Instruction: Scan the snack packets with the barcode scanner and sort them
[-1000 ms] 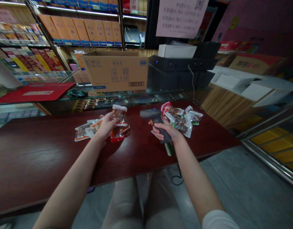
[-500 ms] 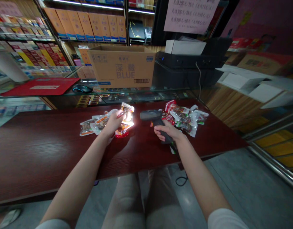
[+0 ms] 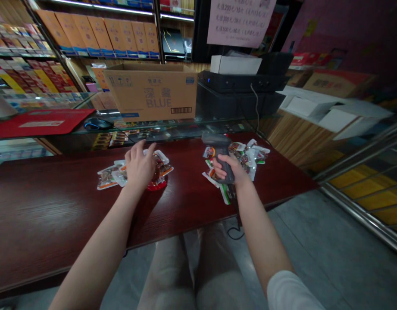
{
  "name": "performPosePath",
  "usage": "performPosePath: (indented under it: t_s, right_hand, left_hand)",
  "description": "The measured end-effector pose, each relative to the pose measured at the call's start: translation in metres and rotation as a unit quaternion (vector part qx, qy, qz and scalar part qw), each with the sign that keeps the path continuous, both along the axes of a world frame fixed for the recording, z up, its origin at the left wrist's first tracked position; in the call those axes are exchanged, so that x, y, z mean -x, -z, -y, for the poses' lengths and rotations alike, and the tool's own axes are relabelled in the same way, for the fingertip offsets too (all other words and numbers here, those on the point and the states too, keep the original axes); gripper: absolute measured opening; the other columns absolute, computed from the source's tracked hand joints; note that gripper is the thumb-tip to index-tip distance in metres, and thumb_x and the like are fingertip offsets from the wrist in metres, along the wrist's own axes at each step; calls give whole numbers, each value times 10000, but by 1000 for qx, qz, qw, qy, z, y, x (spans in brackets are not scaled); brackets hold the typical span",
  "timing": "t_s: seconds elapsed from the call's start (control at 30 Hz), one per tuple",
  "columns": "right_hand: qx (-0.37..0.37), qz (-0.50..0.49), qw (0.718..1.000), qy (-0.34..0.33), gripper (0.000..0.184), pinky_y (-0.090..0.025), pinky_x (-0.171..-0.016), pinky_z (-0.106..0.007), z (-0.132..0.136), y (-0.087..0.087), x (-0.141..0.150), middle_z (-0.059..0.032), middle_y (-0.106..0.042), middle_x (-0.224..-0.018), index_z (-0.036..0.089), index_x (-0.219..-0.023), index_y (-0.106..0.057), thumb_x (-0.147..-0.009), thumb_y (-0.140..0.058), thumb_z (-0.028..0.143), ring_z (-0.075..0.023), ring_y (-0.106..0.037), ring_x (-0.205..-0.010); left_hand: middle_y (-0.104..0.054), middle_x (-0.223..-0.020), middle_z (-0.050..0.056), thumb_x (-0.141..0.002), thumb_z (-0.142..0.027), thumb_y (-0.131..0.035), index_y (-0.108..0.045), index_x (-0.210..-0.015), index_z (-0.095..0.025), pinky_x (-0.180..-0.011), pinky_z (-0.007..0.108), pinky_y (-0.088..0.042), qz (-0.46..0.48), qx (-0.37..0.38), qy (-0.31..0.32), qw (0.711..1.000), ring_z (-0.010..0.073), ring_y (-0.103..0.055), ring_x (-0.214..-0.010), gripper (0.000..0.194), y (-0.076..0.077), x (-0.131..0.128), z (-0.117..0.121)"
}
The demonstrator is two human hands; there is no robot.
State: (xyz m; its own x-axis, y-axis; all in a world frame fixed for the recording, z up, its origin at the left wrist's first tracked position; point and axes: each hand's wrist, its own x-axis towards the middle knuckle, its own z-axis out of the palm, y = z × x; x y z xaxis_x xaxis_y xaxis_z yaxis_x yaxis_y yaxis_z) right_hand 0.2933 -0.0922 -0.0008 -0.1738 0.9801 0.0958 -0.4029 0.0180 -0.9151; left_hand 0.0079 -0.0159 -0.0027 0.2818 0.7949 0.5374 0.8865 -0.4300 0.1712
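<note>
My left hand (image 3: 140, 165) hovers over the left pile of snack packets (image 3: 109, 175), palm down, its fingers apart and holding nothing. Just right of its fingers lies a clear packet with white and orange edges (image 3: 162, 161), and a red packet (image 3: 157, 185) shows beneath. My right hand (image 3: 230, 167) is wrapped round the handle of a dark barcode scanner (image 3: 217, 140), whose head points left. Behind and under the scanner spreads the right pile of small packets (image 3: 246, 157), partly hidden by that hand. The scanner's cable runs down past the table's front edge.
Behind the dark red table (image 3: 56, 206) stands a glass counter with a cardboard box (image 3: 156, 92), a computer mouse (image 3: 98, 124) and a red folder (image 3: 46, 122). A black machine (image 3: 240, 97) sits at the back right. A metal rail (image 3: 363, 215) runs along the right.
My left hand has let go of the brightly lit packet, which now lies on the left pile, and its fingers have spread. The scanner's light is off the packet. The camera view has shifted right.
</note>
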Motion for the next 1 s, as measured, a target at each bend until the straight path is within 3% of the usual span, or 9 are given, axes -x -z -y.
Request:
performPosePath:
  t_s: [0.07,0.13,0.3,0.43,0.53,0.6,0.77,0.87,1.0]
  right_hand:
    - [-3,4,999,37,306,-291,-298,-180,8,-5,-12,85,-468,-553,218,-798,-431,-758,-685,383,-42,-326,-337]
    - [-1,32,997,71,313,-307,-306,-189,19,-7,-27,74,-484,-557,220,-782,-424,-761,-695,376,-49,-352,-342]
    - [25,86,989,114,295,-344,-329,-202,48,3,-57,67,-525,-571,216,-841,-452,-779,-708,350,-66,-408,-350]
    - [33,82,988,127,307,-343,-327,-207,64,21,-64,67,-527,-573,211,-893,-465,-777,-714,346,-78,-435,-351]
    - [31,45,989,134,319,-325,-312,-202,71,33,-64,71,-518,-576,207,-885,-470,-760,-716,367,-67,-412,-334]
    - [20,12,990,142,331,-315,-306,-197,73,40,-63,76,-508,-575,207,-884,-477,-743,-718,383,-57,-388,-328]
    - [7,-22,987,156,309,-324,-310,-199,73,48,-65,72,-487,-572,207,-817,-474,-747,-711,392,-54,-379,-336]
    - [4,-30,987,158,306,-336,-310,-200,74,50,-66,69,-493,-568,207,-786,-466,-752,-705,394,-54,-385,-335]
    - [4,-40,987,154,310,-334,-309,-193,75,49,-64,77,-511,-562,208,-871,-493,-741,-713,384,-59,-394,-327]
  left_hand:
    - [-561,-1362,128,-900,-245,-429,-643,-1205,-250,-1119,534,-260,-52,15,87,995,322,-449,-1318,372,5,-3,-1]
    - [-646,-1223,124,-906,-294,-436,-696,-1073,-244,-1123,538,-252,-88,43,119,988,316,-524,-1236,312,12,-5,-3]
    - [-665,-1143,169,-902,-291,-418,-691,-1062,-182,-1122,607,-201,-98,27,45,994,346,-574,-1148,335,19,-6,-3]
    - [-615,-1275,158,-916,-317,-417,-650,-1164,-192,-1142,639,-93,-66,-1,78,995,350,-492,-1271,362,15,-26,8]
    - [-643,-1231,140,-936,-380,-412,-626,-1194,-186,-1117,538,-267,-48,71,140,986,306,-559,-1194,387,12,-64,19]
    - [-667,-1170,137,-931,-448,-426,-621,-1183,-173,-1007,464,-407,-27,153,178,972,293,-606,-1108,421,13,-94,24]
    - [-639,-1134,132,-841,-534,-567,-637,-1114,-179,-897,431,-458,-25,252,193,948,308,-603,-1073,453,23,-153,29]
    - [-602,-1146,126,-833,-470,-592,-636,-1060,-185,-894,441,-457,-20,257,191,947,299,-592,-1074,368,30,-164,29]
    - [-621,-1033,78,-841,-401,-567,-598,-921,-194,-885,425,-461,90,232,204,947,262,-585,-1018,224,37,-158,24]
